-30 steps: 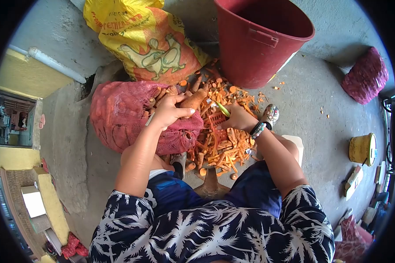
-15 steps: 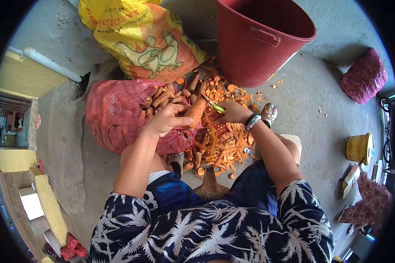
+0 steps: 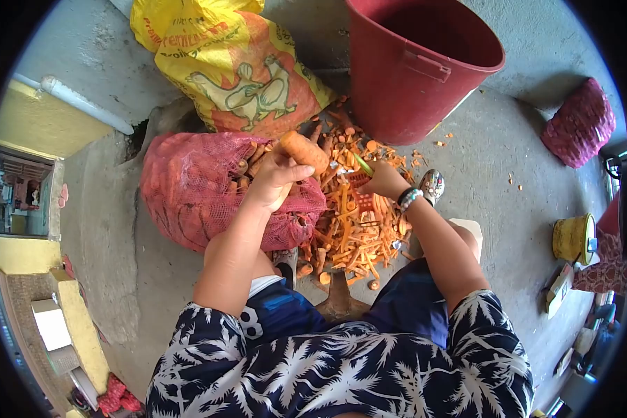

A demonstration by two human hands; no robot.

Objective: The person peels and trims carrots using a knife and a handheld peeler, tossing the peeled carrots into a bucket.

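Observation:
My left hand (image 3: 277,182) is closed around a thick orange carrot (image 3: 305,152), held up over the opening of a red mesh sack (image 3: 181,188). The sack lies on its side with several carrots showing at its mouth. In my right hand (image 3: 386,180) is a green-handled cutting tool (image 3: 363,165); whether it is a knife or a peeler I cannot tell. The tool is apart from the carrot. Below both hands, a heap of carrot peelings (image 3: 355,240) and cut ends spreads over the floor, partly covering a red perforated basket (image 3: 364,202).
A tall dark-red bin (image 3: 418,83) stands beyond the heap, beside a yellow-and-orange feed sack (image 3: 247,83). To the right are a filled purple mesh sack (image 3: 577,124) and a yellow bucket (image 3: 573,238). My shoe (image 3: 432,185) is close to the peelings.
The carrot has turned in my left hand and moved up, its thick end now pointing away. My right hand has moved right with the tool, which has come away from the carrot.

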